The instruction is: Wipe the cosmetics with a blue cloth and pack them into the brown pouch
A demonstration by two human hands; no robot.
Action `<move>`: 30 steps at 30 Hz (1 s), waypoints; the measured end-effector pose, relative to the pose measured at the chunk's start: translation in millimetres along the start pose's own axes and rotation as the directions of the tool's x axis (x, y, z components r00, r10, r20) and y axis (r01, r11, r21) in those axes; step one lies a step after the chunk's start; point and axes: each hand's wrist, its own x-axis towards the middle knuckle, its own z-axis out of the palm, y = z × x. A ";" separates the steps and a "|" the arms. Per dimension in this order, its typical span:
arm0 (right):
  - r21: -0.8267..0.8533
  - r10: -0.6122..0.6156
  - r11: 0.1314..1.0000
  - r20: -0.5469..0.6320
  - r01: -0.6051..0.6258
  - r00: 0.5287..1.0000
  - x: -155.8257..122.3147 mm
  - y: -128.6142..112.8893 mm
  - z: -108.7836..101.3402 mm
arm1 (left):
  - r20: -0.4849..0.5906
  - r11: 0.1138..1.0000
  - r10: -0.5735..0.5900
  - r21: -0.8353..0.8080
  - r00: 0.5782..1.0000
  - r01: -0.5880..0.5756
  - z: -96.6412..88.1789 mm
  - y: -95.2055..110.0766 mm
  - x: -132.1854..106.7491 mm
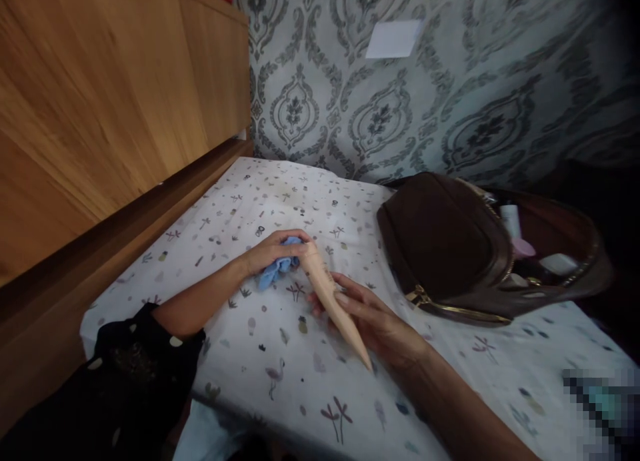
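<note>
My right hand (367,311) is closed around the middle of a long, beige, tapered object (325,284) with small dark print near its upper part. It slants down to the right and ends in a point; I cannot make out its exact kind. A crumpled light blue cloth (277,268) is gripped in my left hand (280,248), whose fingertips meet the rounded upper end of the beige object. Both hands are over a white printed sheet (270,328). Part of the cloth is hidden under the left fingers.
An open brown bag (445,241) with a gold zip stands at the right, with a white bottle (510,220) and a pink item (523,248) inside. Wooden cabinetry (125,68) borders the left side. Behind is a patterned wall (340,101) with a white plate (394,38).
</note>
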 end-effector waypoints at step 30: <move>0.063 0.027 0.998 0.029 -0.029 0.999 9.1 10.2 5.7 | 0.135 0.598 0.413 0.705 0.900 -0.381 29.1 8.4 -8.1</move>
